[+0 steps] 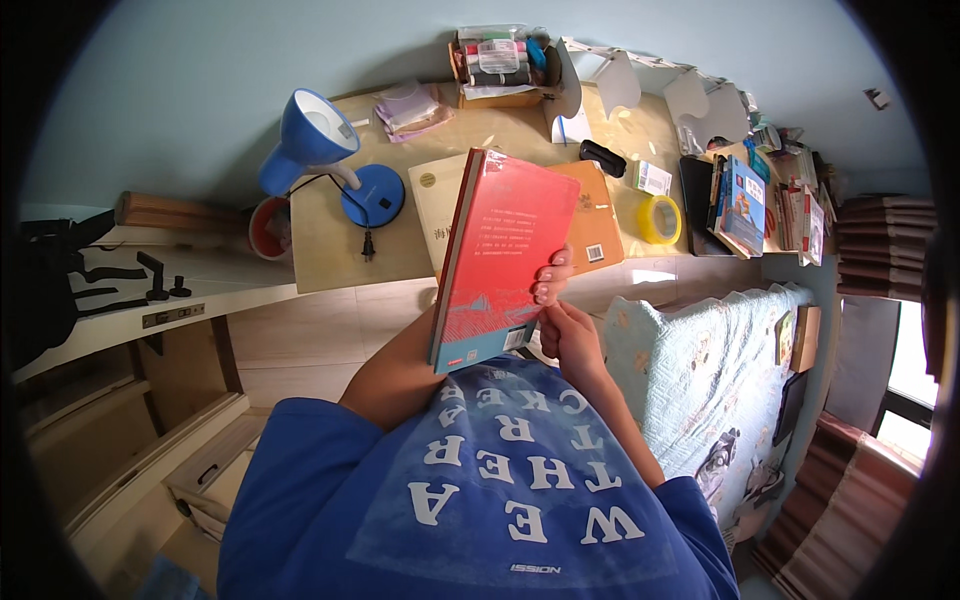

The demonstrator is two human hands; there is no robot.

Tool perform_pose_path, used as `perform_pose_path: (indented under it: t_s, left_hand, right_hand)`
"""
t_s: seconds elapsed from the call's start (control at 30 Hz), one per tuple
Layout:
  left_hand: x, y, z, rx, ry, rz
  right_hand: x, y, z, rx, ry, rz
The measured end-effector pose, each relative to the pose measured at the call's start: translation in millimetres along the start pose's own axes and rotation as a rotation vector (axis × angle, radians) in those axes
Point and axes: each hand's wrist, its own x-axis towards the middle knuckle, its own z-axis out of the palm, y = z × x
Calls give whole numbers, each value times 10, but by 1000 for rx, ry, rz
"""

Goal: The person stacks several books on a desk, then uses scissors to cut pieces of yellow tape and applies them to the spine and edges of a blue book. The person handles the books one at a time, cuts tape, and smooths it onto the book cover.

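A red hardcover book (512,225) with a blue-green lower band is held up in front of my chest, tilted, its spine toward the left. My left forearm passes behind it, and the fingers of my left hand (554,276) curl round its right edge; the palm is hidden. Close below them, my right hand (573,343) is closed at the lower right edge of the book, fingers bent in. Beyond the book, a cream book (431,196) and an orange book (597,215) lie on the desk (325,255), both partly covered.
A blue desk lamp (375,196) stands at the desk's left, with its plug loose beside it. To the right are a yellow tape roll (660,219), a black case (603,158) and stacked books (740,205). A bed with a pale quilt (690,350) stands at my right.
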Motion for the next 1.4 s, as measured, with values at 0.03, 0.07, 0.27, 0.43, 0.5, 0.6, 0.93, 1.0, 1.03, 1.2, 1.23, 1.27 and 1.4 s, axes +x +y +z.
perform_pose_path:
  t_s: [0.03,0.07,0.27,0.43,0.5,0.6,0.93,1.0,1.03,1.2,1.23,1.27,1.4]
  left_hand:
    - [-8,9,-16,0,6,4]
    - [-19,8,-34,1,18,3]
    - [-21,38,6,36,47,13]
    - [-64,71,-54,50,27,39]
    - [-109,87,-25,-17,60,48]
    - [-187,63,-30,-80,58,71]
    - [-312,154,-43,-40,50,105]
    - [-331,152,-31,-47,50,108]
    - [-351,151,-33,-57,61,111]
    - [-405,177,-146,-94,38,110]
    - [-405,188,-149,-87,31,107]
    - [-402,200,-152,-80,24,104]
    - [-436,287,-206,-8,38,103]
  right_hand:
    - [25,11,4,23,9,-2]
    - [39,11,17,46,19,-4]
    - [33,3,71,108,67,-119]
    - [20,3,106,116,72,-161]
    - [32,-13,146,97,98,-173]
    - [55,0,149,94,77,-203]
    - [100,39,193,15,170,-194]
    - [109,42,213,-8,186,-201]
    - [120,47,216,-13,191,-201]
    - [139,48,261,-41,207,-200]
    - [141,50,266,-45,211,-203]
    - [142,50,270,-49,214,-207]
    - [118,54,309,-136,178,-337]
